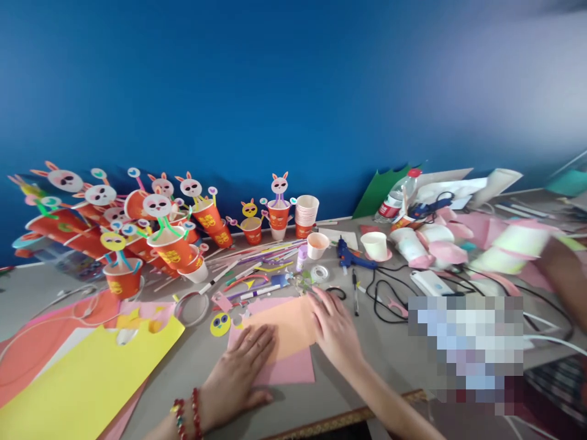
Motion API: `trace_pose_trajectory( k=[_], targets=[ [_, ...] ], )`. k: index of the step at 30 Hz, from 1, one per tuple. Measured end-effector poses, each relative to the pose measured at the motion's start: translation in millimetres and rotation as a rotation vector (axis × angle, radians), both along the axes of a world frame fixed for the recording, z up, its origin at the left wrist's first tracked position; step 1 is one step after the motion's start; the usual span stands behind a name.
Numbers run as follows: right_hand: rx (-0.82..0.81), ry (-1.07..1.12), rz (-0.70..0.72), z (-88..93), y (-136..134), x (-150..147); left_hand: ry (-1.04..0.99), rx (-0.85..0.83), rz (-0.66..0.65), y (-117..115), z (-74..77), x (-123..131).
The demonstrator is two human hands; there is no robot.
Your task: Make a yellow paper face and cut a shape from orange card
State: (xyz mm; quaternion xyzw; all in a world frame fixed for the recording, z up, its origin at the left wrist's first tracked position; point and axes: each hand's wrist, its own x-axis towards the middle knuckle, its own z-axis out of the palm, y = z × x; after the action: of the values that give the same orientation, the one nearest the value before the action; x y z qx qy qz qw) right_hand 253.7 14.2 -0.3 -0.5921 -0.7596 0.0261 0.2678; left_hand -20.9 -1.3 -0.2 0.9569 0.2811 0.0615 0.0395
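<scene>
An orange sheet of paper (292, 330) lies over a pink sheet (293, 371) on the grey table. My left hand (247, 360), with red bead bracelets at the wrist, rests flat on the orange sheet's left part, fingers stretched out. At its right end my right hand (337, 333) lies with fingers extended across the edge. Just left of the sheets sits a yellow round paper face (220, 324) with big eyes. Beyond the right fingertips are a roll of clear tape (320, 273) and a glue stick (301, 258).
Orange paper cups with rabbit faces (169, 244) crowd the left back. Yellow card (92, 373) covers the left front. A blue glue gun (351, 256), black cables, a bottle (397, 198) and pink-white cups (413, 247) stand right. Another person's arm (566, 278) reaches in there.
</scene>
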Motion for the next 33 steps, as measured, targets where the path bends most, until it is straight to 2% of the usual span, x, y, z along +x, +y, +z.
trace_pose_trajectory(
  k=[1,4,6,10,14,17,20,23,28,31,33],
  targets=[
    [0.000,-0.033,0.054,2.3,-7,-4,0.009,0.000,-0.004,1,-0.7,0],
    [-0.102,-0.114,0.356,4.8,-27,-14,0.030,0.017,-0.004,2,-1.9,1],
    [-0.179,-0.153,0.456,3.0,-37,-15,0.035,0.051,-0.004,1,-3.1,0],
    [-0.233,-0.199,0.362,-0.1,-43,-5,0.028,0.133,-0.002,0,-5.8,-6],
    [-0.207,-0.173,0.322,7.2,-38,6,0.034,0.168,0.023,-1,-4.9,-16],
    [-0.169,-0.064,0.264,15.9,-28,12,0.038,0.133,0.069,-3,-1.0,-19],
    [-0.061,0.069,0.175,22.0,-12,21,0.028,0.061,0.106,-6,3.6,-18],
    [0.018,0.112,0.133,25.2,5,29,0.023,0.003,0.103,-9,6.6,-17],
    [-0.084,0.103,0.231,28.4,17,12,0.111,-0.049,0.097,-8,8.4,-11],
    [-0.139,0.092,0.356,28.1,8,-17,0.154,-0.068,0.090,-7,8.3,-11],
    [-0.177,0.039,0.487,25.0,-2,-34,0.157,-0.082,0.075,-7,7.3,-13]
  ],
)
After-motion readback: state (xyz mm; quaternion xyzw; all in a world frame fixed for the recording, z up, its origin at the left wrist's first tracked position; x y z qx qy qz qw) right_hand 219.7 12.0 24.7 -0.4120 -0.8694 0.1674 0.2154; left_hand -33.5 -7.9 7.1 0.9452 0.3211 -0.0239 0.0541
